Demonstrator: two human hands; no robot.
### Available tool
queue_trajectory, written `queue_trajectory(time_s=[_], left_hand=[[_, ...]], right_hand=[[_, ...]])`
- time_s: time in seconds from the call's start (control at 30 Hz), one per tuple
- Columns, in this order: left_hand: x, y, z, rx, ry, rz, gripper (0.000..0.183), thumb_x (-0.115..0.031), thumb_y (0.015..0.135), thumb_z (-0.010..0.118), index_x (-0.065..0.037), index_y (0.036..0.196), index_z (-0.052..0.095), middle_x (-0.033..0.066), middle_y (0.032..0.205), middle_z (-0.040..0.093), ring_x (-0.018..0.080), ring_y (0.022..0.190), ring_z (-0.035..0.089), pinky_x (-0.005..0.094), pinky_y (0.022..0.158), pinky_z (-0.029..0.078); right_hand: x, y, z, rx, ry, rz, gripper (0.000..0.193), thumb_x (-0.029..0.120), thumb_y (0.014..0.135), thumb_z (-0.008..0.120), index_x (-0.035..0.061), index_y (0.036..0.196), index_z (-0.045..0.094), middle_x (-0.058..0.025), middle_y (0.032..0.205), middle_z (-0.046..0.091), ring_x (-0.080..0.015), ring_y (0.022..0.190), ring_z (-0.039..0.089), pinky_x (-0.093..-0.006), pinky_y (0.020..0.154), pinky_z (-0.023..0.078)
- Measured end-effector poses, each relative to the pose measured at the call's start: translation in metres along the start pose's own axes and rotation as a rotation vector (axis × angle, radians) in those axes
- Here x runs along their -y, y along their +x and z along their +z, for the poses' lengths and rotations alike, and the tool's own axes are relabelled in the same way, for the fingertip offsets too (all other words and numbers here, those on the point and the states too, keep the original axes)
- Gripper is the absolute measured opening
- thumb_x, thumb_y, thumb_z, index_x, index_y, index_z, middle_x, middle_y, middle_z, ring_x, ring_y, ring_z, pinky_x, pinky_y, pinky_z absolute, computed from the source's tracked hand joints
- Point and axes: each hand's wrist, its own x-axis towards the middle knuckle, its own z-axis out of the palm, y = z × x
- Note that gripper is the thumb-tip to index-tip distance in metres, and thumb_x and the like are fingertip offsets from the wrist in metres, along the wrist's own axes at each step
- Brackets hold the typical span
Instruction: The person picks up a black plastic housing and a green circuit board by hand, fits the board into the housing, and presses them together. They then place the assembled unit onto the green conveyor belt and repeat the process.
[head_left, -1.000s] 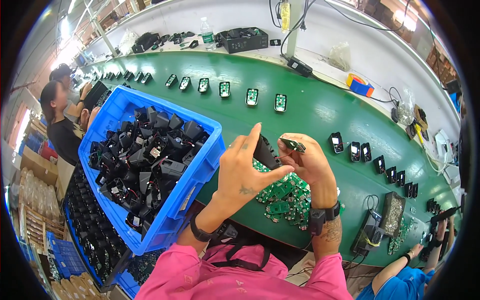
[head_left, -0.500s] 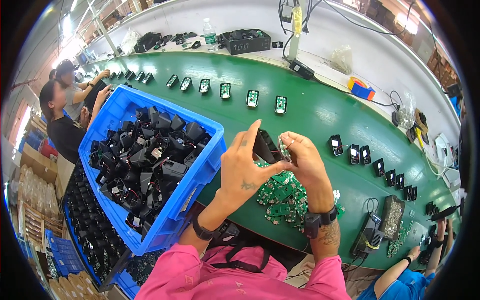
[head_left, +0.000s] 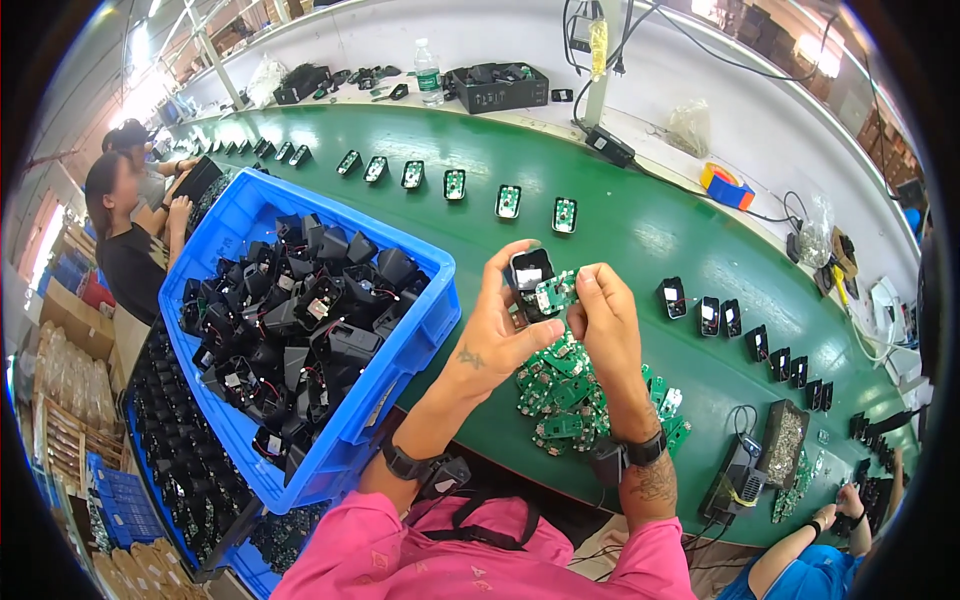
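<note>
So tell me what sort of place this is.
Most likely an electronics assembly line: a long green conveyor belt carries spaced black housings, a blue crate holds more, and green circuit boards lie piled by the hands.

Electronics assembly line: green conveyor [head_left: 640, 225], parts.

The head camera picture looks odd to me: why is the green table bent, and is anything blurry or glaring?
Head view: a fisheye lens bows the green table and leaves black corners; the left hand, right hand and small black case are sharp; the blue bin is evenly lit, with bright glare only at the upper left windows; the far rim looks squeezed.
</note>
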Motion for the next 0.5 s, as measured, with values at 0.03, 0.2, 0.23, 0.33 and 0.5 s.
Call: queue_trajectory(time_s=[0.03, 0.2, 0.23, 0.33, 0.5], left_hand=[[0.001, 0.0, 0.002, 0.006, 0.006, -0.02, 0.083, -0.001, 0.082, 0.07, -0.013, 0.15, 0.024, 0.0089, 0.115, 0.052, 0.0117, 0.095, 0.058, 0.0242, 0.077, 0.052], [0.003, 0.001, 0.002, -0.026, 0.078, -0.096, 0.063, -0.001, 0.092, 0.05, -0.016, 0.149, 0.026, 0.0034, 0.093, 0.055, 0.0069, 0.07, 0.053, 0.0201, 0.057, 0.04], [0.004, 0.002, 0.0, -0.05, 0.106, -0.095, 0.061, -0.001, 0.093, 0.049, -0.015, 0.148, 0.026, 0.0031, 0.093, 0.054, 0.0066, 0.07, 0.052, 0.0199, 0.057, 0.04], [0.01, 0.003, -0.003, -0.074, 0.161, -0.066, 0.057, -0.001, 0.094, 0.046, -0.015, 0.146, 0.027, 0.0027, 0.093, 0.053, 0.0059, 0.069, 0.05, 0.0195, 0.056, 0.039], [0.014, 0.004, -0.001, -0.062, 0.316, -0.006, 0.053, -0.002, 0.096, 0.044, -0.011, 0.145, 0.026, 0.0029, 0.094, 0.052, 0.005, 0.069, 0.047, 0.0195, 0.056, 0.039]], right_hand=[[-0.002, -0.001, 0.003, -0.044, -0.059, -0.03, 0.026, 0.024, 0.105, 0.048, 0.0031, 0.089, 0.052, 0.0029, 0.063, 0.048, -0.0045, 0.052, 0.044, -0.0234, 0.047, 0.033], [-0.004, -0.005, 0.011, -0.094, -0.315, -0.197, 0.019, 0.017, 0.101, 0.056, 0.0006, 0.091, 0.055, 0.002, 0.068, 0.055, -0.0047, 0.059, 0.05, -0.0229, 0.051, 0.038], [0.0, -0.006, 0.011, -0.15, -0.381, -0.252, 0.016, 0.014, 0.099, 0.058, -0.0011, 0.092, 0.058, 0.0015, 0.071, 0.058, -0.0049, 0.062, 0.052, -0.0224, 0.053, 0.04], [0.003, -0.008, 0.009, -0.132, -0.318, -0.361, 0.013, 0.009, 0.097, 0.061, -0.0036, 0.097, 0.063, 0.0001, 0.075, 0.063, -0.0052, 0.064, 0.055, -0.0213, 0.054, 0.042], [0.019, -0.015, 0.004, 0.132, -0.033, -0.064, 0.018, 0.008, 0.094, 0.063, -0.006, 0.104, 0.068, -0.0051, 0.076, 0.067, -0.0057, 0.056, 0.056, -0.0216, 0.048, 0.042]])
